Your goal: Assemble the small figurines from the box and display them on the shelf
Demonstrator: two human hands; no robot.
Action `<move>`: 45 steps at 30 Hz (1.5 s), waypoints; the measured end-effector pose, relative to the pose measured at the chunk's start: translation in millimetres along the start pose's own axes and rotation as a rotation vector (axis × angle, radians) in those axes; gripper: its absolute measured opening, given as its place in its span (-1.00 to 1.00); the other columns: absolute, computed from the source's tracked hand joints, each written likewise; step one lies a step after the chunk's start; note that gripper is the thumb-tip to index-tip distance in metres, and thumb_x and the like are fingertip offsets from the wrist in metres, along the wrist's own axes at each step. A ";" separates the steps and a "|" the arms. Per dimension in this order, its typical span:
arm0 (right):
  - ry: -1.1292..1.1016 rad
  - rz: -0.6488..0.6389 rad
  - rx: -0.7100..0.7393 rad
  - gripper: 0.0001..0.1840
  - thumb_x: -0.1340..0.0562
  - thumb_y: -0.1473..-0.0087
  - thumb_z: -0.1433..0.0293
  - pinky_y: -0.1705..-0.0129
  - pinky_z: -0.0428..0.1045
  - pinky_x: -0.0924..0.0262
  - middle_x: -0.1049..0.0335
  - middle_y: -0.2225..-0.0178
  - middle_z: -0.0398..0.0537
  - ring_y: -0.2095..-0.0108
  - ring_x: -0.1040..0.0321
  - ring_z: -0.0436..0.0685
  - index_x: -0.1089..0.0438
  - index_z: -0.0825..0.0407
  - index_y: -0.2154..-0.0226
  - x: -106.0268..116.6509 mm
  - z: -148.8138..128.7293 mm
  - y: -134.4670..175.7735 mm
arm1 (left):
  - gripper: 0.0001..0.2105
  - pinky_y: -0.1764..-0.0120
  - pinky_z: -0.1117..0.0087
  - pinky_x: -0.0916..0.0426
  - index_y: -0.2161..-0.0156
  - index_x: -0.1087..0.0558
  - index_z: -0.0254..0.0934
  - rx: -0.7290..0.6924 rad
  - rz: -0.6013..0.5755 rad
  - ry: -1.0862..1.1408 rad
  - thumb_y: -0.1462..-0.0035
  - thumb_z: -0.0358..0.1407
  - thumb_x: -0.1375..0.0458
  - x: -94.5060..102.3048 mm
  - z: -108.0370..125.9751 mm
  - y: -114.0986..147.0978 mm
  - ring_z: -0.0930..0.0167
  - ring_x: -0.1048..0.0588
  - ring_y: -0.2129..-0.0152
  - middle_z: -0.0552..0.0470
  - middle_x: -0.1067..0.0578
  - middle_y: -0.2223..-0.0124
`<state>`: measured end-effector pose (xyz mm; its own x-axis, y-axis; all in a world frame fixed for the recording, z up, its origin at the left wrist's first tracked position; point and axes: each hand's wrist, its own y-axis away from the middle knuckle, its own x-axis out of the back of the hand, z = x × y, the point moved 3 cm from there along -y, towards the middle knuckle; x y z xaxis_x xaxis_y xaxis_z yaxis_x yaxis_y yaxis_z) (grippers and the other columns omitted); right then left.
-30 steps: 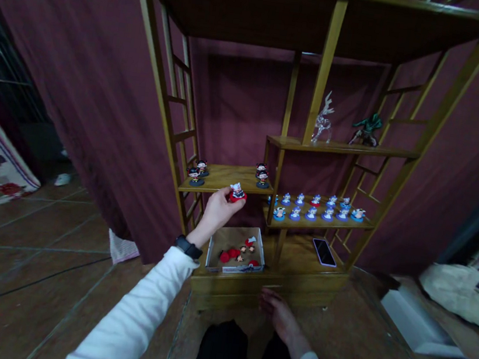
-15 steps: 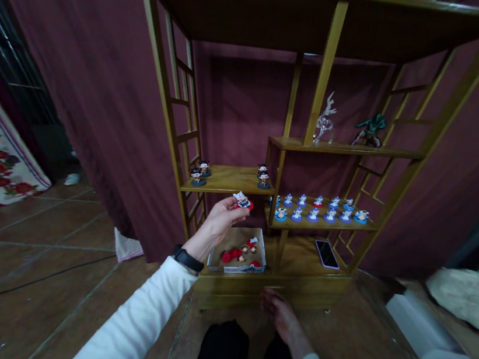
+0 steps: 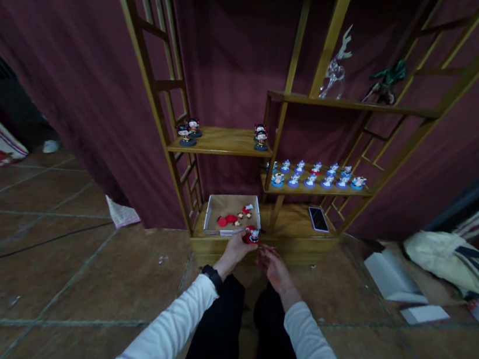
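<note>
My left hand [image 3: 235, 252] pinches a small red-based figurine [image 3: 252, 236] in front of the low shelf. Close by on its right is my right hand [image 3: 274, 266], fingers stretched out and holding nothing that I can see. Just beyond the figurine sits a shallow cardboard box [image 3: 213, 205], with red pieces [image 3: 227, 220] and several small doll heads [image 3: 239, 216] lying inside. Part of the box's near right corner is hidden by the figurine and my left hand.
Black-haired figurines [image 3: 261, 139] stand on the left shelf [image 3: 222, 141]. Several blue-and-white figurines [image 3: 310, 180] fill the right shelf. A phone [image 3: 318, 219] lies on the bottom board. Above are a clear deer [image 3: 335, 74] and a green statuette [image 3: 387, 84]. White boxes [image 3: 394, 276] rest on the floor.
My left hand has lowered the figurine from above the box to its near side, toward my right hand. My right hand has come closer to it. The view has tilted down.
</note>
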<state>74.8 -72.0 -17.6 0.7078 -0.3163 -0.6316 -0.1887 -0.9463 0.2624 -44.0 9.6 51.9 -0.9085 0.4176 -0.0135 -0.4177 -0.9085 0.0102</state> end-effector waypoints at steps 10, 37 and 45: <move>0.173 -0.036 0.032 -0.65 -0.40 0.29 0.32 0.16 0.01 -0.26 -0.51 0.26 -0.06 0.27 -0.42 0.09 -0.48 0.01 0.32 -3.9 9.3 -3.2 | -0.69 0.37 0.48 -0.29 0.29 -0.49 -0.38 0.116 -0.098 0.155 0.25 -0.34 -0.29 -7.3 -64.8 22.9 0.47 -0.42 0.45 0.02 -0.51 0.39; 0.262 -0.010 0.069 -0.66 -0.43 0.40 0.41 0.13 -0.01 -0.22 -0.50 0.37 -0.14 0.29 -0.38 0.06 -0.46 -0.01 0.41 3.1 16.9 -11.1 | -0.68 0.10 0.31 -0.29 0.05 -0.43 -0.22 -0.125 0.017 -0.640 -0.04 -0.38 -0.14 1.4 -59.1 35.3 0.31 -0.48 0.21 -0.11 -0.51 0.12; 0.245 -0.001 0.017 -0.64 -0.38 0.40 0.50 0.12 -0.01 -0.19 -0.50 0.36 -0.18 0.31 -0.38 0.03 -0.46 -0.01 0.38 10.2 17.2 -15.0 | -0.65 0.13 0.30 -0.25 -0.08 -0.27 -0.31 -0.286 -0.063 -1.131 -0.18 -0.34 0.03 -10.1 -48.3 50.8 0.28 -0.42 0.18 -0.18 -0.44 0.13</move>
<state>73.2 -62.1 -40.5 0.8515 -0.2921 -0.4354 -0.1982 -0.9481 0.2485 -55.7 -41.5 4.3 -0.4359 0.1058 0.8938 -0.5761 -0.7957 -0.1868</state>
